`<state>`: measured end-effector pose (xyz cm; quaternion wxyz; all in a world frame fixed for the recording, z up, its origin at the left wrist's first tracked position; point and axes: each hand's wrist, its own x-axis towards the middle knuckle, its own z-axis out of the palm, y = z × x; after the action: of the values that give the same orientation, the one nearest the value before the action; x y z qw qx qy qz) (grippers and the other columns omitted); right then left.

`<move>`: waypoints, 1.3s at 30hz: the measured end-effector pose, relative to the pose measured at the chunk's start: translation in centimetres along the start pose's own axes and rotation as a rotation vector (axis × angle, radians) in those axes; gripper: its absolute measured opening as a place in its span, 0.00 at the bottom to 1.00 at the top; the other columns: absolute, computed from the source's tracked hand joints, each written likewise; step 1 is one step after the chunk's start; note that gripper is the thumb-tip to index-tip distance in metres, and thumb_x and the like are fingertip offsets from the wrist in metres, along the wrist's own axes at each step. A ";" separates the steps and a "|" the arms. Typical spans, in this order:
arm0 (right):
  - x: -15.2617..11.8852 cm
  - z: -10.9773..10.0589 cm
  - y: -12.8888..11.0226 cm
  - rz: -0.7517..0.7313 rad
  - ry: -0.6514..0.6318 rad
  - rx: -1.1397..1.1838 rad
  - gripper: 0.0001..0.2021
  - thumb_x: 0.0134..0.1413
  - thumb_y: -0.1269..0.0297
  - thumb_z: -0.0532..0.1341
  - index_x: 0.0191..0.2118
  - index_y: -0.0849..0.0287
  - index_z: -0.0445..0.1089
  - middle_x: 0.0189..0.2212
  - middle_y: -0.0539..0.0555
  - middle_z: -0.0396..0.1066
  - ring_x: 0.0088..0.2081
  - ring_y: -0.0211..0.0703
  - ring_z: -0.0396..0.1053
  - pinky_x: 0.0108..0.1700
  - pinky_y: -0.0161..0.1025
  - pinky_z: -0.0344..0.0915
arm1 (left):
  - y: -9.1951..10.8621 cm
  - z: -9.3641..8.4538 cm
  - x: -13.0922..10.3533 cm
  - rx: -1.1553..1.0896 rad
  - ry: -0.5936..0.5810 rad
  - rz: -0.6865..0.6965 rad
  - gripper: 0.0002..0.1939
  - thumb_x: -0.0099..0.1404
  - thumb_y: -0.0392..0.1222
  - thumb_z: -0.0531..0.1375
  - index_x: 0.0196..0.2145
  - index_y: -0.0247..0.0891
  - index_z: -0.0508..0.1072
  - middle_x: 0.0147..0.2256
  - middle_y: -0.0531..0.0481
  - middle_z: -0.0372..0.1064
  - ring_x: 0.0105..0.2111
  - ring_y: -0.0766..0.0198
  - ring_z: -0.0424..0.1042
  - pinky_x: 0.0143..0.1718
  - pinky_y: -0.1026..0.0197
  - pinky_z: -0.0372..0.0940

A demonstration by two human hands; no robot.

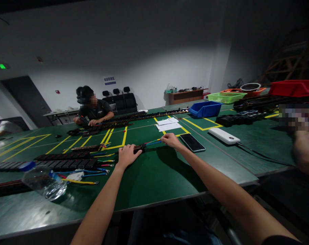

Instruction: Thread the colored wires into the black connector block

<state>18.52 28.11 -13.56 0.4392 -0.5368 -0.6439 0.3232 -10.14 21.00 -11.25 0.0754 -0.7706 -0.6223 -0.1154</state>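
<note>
My left hand (pixel 127 156) is closed over the end of a slim black bar (pixel 139 147) on the green table, thumb on the near side. From that end run thin coloured wires (pixel 152 142), blue and green among them. My right hand (pixel 171 140) pinches these wires near their far ends, and its fingers hide the tips. Just right of that hand lies a dark-screened phone (pixel 192 142). To the left of my left hand rest several similar black bars (pixel 67 164) with coloured leads ending in ring terminals.
A water bottle (pixel 46 182) stands at the near left. White papers (pixel 169 124), a blue bin (pixel 205 109) and a white power bank (pixel 224 135) with a cable are to the right. A co-worker (pixel 95 109) sits across the table; another person's arm (pixel 304 149) reaches in at right.
</note>
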 end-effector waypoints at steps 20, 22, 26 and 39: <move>-0.3 0.2 -0.7 0.069 -0.034 0.125 0.08 0.47 0.80 0.60 0.33 0.62 0.72 0.20 0.48 0.69 0.22 0.34 0.65 0.22 0.29 0.57 | 0.0 0.0 0.0 0.006 -0.003 0.003 0.33 0.70 0.69 0.47 0.52 0.40 0.73 0.48 0.41 0.74 0.48 0.49 0.71 0.51 0.48 0.60; -0.2 0.2 -0.5 0.059 -0.028 0.122 0.08 0.48 0.79 0.60 0.33 0.62 0.73 0.21 0.49 0.71 0.24 0.35 0.66 0.23 0.29 0.58 | 0.0 0.0 0.0 0.011 0.003 0.003 0.32 0.71 0.69 0.47 0.51 0.40 0.74 0.48 0.40 0.74 0.48 0.49 0.71 0.51 0.48 0.60; 0.1 0.2 -0.3 0.065 -0.008 0.103 0.08 0.51 0.77 0.59 0.35 0.63 0.75 0.25 0.52 0.73 0.25 0.36 0.67 0.25 0.29 0.60 | 0.0 0.0 0.0 0.001 0.003 0.004 0.32 0.71 0.69 0.47 0.51 0.40 0.74 0.48 0.41 0.75 0.49 0.49 0.71 0.51 0.47 0.60; -0.1 -0.1 -0.3 0.079 -0.082 -0.015 0.12 0.58 0.69 0.58 0.37 0.67 0.80 0.27 0.56 0.76 0.25 0.36 0.66 0.24 0.31 0.57 | 0.2 -0.2 -0.1 0.030 0.018 0.000 0.32 0.71 0.68 0.47 0.52 0.40 0.74 0.48 0.40 0.75 0.49 0.47 0.71 0.50 0.47 0.60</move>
<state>18.51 27.98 -13.28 0.3951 -0.5516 -0.6420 0.3571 -9.95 20.78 -11.11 0.0928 -0.7683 -0.6231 -0.1130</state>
